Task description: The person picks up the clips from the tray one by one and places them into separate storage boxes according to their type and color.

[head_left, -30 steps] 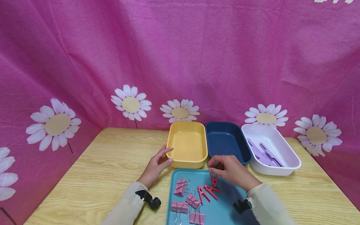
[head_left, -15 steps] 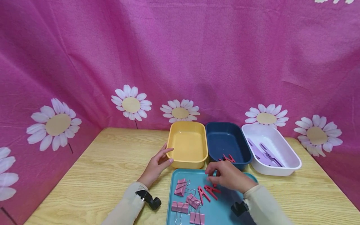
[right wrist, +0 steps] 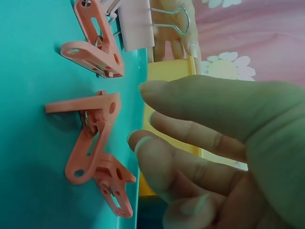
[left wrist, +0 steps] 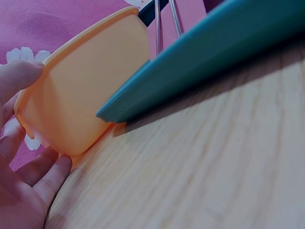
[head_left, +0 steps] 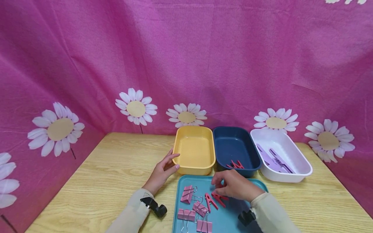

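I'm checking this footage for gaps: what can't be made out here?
Head view: near edge of the teal tray, cut off by the frame's bottom.
Head view: how many red clothespins lie in the navy bin; they overlap, partly behind its near rim.
Head view: what the purple pieces in the white bin are; too small.

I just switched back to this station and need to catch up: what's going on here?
A person's left hand touches the yellow bin. The right hand is over the teal tray, close to three red clips, with nothing visible between thumb and fingers. Four pink binder clips also lie on the tray. The navy bin holds more red clips, and the white bin holds purple pieces.
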Tool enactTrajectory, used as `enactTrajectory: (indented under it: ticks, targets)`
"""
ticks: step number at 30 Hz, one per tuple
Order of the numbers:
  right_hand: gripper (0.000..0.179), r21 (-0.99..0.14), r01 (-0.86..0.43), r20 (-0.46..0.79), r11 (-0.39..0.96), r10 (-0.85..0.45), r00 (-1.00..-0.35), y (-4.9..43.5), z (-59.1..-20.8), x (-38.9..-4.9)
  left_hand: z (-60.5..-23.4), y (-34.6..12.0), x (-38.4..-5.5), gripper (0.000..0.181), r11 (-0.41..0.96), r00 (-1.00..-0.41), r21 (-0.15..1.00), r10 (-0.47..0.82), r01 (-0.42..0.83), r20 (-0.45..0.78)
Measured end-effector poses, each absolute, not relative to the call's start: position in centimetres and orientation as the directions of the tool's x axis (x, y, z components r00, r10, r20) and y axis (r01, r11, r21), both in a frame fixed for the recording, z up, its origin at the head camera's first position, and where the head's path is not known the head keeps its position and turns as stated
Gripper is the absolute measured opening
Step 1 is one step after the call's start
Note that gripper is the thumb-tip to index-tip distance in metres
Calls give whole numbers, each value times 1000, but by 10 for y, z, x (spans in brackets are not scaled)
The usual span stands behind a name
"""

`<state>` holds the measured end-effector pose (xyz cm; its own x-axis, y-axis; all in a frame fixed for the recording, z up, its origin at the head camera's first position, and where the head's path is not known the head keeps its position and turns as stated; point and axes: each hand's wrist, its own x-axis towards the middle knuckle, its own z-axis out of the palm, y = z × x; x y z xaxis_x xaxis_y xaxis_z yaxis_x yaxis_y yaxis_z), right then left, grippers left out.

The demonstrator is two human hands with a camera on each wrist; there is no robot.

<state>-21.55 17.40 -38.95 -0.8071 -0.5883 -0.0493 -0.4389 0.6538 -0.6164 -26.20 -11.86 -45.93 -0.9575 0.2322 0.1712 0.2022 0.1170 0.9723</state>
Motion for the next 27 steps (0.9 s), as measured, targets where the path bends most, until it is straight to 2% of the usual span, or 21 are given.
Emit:
enactTrajectory:
  ticks: [27]
  targets:
    - [14, -629, -429, -118, 649, -625, -772, 171, -401, -215, -458, -119, -260, 43, 126, -961, 974, 229, 186, 154]
